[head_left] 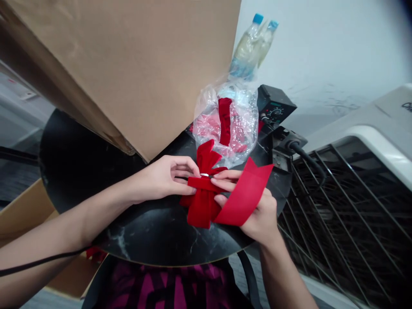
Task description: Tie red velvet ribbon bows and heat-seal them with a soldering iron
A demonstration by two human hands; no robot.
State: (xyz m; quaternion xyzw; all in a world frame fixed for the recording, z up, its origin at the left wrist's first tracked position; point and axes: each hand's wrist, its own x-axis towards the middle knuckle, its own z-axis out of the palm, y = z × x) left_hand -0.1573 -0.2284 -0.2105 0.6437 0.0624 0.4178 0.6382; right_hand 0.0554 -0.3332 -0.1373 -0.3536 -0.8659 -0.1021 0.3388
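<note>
A red velvet bow (201, 210) with several loops is held just above the black marbled round table (148, 231). My left hand (167, 176) pinches the bow's left side near its middle, where a small silvery band shows. On the other side, my right hand (257, 210) has its fingers closed on the bow's centre. A wide red ribbon tail (244, 193) with a notched end lies across my right hand and hides part of it. Behind the bow, a clear plastic bag (206, 111) has a dark red velvet strip (224, 120) on it.
A large cardboard box (144, 64) stands at the back left. Two bottles with blue caps (251, 47) and a black device with a dial (276, 105) are at the back. A barred metal grille (341, 206) is at the right, an open carton (28, 210) at the lower left.
</note>
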